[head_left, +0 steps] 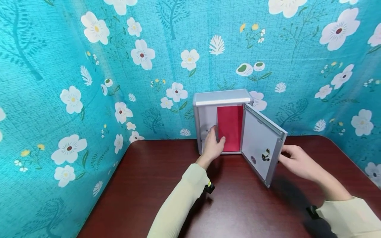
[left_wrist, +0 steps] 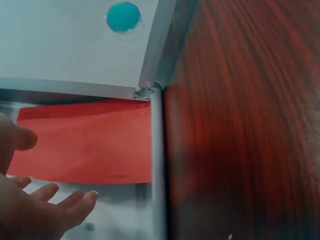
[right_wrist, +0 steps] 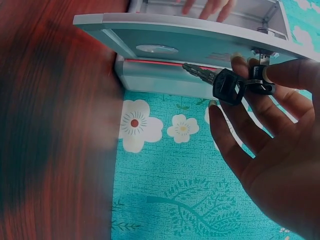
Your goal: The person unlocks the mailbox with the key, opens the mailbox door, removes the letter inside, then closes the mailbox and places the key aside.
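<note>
A small grey metal box (head_left: pixel 221 96) stands against the curtain, its hinged door (head_left: pixel 256 137) swung out to the right. Upright inside, on the right side, is a red envelope (head_left: pixel 230 127). My left hand (head_left: pixel 212 147) reaches into the opening with fingers spread, beside the envelope; the left wrist view shows a gap between the thumb and fingers with nothing held. At the door's outer face, my right hand (right_wrist: pixel 280 145) pinches a black-headed key in the lock, and a second key (right_wrist: pixel 228 86) hangs from the same ring. A metal latch (head_left: pixel 266 155) sticks out of the door's inner side.
The box stands at the back of a dark reddish wooden table (head_left: pixel 143 185). A turquoise curtain (head_left: pixel 166 66) with white flowers hangs behind and at the sides. The open door projects towards me over the table.
</note>
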Demonstrator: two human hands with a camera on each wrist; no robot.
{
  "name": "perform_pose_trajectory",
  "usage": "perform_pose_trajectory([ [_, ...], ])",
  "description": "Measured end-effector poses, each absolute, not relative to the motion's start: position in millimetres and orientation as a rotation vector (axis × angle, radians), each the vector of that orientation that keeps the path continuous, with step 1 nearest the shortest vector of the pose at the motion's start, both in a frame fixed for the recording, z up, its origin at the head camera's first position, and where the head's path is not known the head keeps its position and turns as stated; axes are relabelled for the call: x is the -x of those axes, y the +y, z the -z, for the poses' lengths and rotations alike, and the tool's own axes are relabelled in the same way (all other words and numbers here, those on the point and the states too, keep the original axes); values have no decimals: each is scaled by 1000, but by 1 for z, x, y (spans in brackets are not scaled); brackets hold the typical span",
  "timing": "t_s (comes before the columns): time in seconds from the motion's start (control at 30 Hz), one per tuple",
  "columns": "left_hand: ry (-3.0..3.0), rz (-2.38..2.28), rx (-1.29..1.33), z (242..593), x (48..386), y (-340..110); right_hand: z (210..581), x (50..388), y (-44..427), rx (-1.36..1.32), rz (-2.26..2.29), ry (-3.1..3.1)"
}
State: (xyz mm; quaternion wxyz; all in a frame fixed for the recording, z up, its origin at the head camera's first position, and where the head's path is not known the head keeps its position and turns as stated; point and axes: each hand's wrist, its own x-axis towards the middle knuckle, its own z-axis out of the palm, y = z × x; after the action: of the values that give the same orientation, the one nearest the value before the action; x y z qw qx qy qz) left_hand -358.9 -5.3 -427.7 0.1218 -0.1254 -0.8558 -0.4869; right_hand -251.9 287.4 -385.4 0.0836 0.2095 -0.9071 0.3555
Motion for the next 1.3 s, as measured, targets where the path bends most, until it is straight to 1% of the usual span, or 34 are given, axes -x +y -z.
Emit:
perform_pose_trajectory([
  [0.2,-2541,1543,245,436,372,4,385,252,286,-626,-1064,-2697],
  [0.57,-2407,1911,240,463,381,7,391,249,282,-628,-1096,-2694],
  [0.87,-2290,1968,241,462,382,14,389,248,280,-611,-1106,-2696],
  [1.3,-2282,1926,359,465,379,21,388,247,280,-611,-1106,-2717],
])
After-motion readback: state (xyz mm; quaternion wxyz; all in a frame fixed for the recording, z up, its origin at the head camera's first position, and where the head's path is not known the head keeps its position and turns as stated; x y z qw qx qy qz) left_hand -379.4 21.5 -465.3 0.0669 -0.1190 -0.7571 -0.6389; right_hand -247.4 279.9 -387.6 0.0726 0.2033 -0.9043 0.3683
